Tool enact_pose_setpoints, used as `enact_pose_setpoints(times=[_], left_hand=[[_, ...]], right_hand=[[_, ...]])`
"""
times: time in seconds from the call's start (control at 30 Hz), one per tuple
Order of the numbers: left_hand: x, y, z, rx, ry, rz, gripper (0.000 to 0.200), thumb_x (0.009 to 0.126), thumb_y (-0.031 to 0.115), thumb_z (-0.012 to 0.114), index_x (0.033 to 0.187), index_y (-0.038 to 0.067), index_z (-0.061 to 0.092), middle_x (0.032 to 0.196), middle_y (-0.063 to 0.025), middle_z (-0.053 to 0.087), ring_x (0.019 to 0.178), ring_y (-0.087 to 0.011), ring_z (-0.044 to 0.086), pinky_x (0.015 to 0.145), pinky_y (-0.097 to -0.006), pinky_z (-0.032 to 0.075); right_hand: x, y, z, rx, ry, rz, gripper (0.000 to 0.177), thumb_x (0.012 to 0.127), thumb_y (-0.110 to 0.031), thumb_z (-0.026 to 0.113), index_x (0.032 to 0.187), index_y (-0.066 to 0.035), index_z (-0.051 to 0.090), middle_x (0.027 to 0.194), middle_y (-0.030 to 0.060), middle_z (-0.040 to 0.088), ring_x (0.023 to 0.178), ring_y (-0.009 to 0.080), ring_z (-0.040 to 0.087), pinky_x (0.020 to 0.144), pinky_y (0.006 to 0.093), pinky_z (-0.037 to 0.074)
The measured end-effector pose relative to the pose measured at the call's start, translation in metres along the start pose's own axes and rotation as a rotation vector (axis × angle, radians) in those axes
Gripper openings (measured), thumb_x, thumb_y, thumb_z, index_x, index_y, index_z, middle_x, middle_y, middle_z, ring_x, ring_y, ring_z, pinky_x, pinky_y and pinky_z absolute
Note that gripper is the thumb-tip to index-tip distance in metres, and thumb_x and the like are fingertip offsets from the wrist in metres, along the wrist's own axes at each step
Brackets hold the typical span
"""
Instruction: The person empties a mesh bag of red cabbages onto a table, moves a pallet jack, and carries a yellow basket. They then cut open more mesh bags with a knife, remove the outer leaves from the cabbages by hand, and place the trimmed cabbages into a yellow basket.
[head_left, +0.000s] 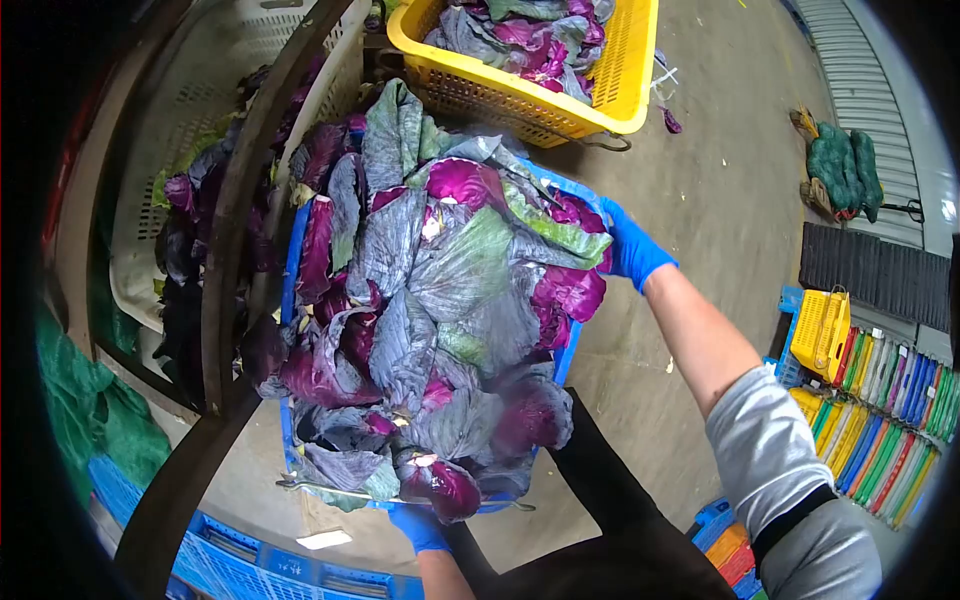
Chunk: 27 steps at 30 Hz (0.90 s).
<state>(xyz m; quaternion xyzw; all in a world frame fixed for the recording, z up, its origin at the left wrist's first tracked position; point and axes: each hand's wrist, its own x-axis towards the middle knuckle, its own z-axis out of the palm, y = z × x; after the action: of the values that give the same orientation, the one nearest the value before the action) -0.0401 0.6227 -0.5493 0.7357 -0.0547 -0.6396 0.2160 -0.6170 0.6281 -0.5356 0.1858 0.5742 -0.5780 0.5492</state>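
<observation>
A blue crate heaped with purple and grey-green cabbage leaves fills the middle of the view. My right hand, in a blue glove, grips the crate at its upper right side, with its fingertips partly behind leaves. At the crate's lower edge is my left hand, also gloved in blue. It holds the crate from below, and its fingers are mostly hidden. A thin metal handle runs along that lower edge, with leaves hanging over it.
A yellow crate with cabbage leaves stands at the top. Left of the blue crate, a white crate of leaves sits behind a dark metal frame. Blue pallets lie at lower left. Stacked colourful crates stand at right.
</observation>
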Motion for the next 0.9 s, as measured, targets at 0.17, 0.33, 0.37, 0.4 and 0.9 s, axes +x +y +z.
enact_pose_setpoints(times=[0.17,0.33,0.37,0.4,0.9], left_hand=[[0.006,-0.012,-0.022,-0.023,-0.112,0.035,0.039,0.09,0.024,0.036,0.117,-0.001,0.05,0.116,-0.0144,0.053,0.103,-0.0271,0.053,0.093,-0.0397,0.041],[0.004,-0.015,-0.012,-0.04,-0.244,0.093,0.04,0.09,0.024,0.036,0.119,0.0,0.049,0.117,-0.0146,0.052,0.105,-0.0272,0.052,0.095,-0.0386,0.039],[0.003,-0.017,-0.006,-0.105,-0.152,0.06,0.038,0.09,0.025,0.037,0.115,0.0,0.051,0.113,-0.014,0.055,0.099,-0.0264,0.054,0.089,-0.0375,0.043],[0.001,-0.019,-0.005,-0.167,-0.055,0.024,0.037,0.089,0.027,0.039,0.111,0.001,0.053,0.108,-0.0134,0.057,0.093,-0.0256,0.057,0.083,-0.0365,0.046],[0.009,-0.021,0.011,-0.801,-0.211,-0.258,0.025,0.09,0.02,0.045,0.11,0.007,0.051,0.104,-0.0022,0.054,0.09,-0.013,0.053,0.081,-0.0258,0.044]], right_hand=[[0.027,-0.022,-0.022,-0.251,0.035,-0.076,0.034,0.088,-0.033,0.048,0.099,-0.003,0.057,0.095,0.0111,0.063,0.08,0.0205,0.062,0.077,0.0324,0.049],[0.061,-0.021,-0.026,0.053,0.182,-0.124,0.051,0.084,-0.036,0.056,0.118,0.0,0.047,0.079,0.0087,0.058,0.068,0.0216,0.059,0.067,0.032,0.052],[0.055,-0.021,-0.01,0.055,0.181,-0.12,0.051,0.084,-0.036,0.056,0.118,0.0,0.047,0.079,0.0087,0.058,0.068,0.0216,0.059,0.067,0.032,0.052],[0.046,-0.016,0.005,0.172,0.258,-0.268,0.053,0.083,-0.041,0.056,0.117,-0.001,0.048,0.079,0.0097,0.058,0.072,0.022,0.058,0.069,0.0332,0.051],[-0.027,0.039,0.022,-0.478,0.384,-0.517,0.054,0.094,-0.029,0.04,0.137,-0.001,0.025,0.136,0.0102,0.036,0.119,0.018,0.04,0.098,0.0297,0.033]])
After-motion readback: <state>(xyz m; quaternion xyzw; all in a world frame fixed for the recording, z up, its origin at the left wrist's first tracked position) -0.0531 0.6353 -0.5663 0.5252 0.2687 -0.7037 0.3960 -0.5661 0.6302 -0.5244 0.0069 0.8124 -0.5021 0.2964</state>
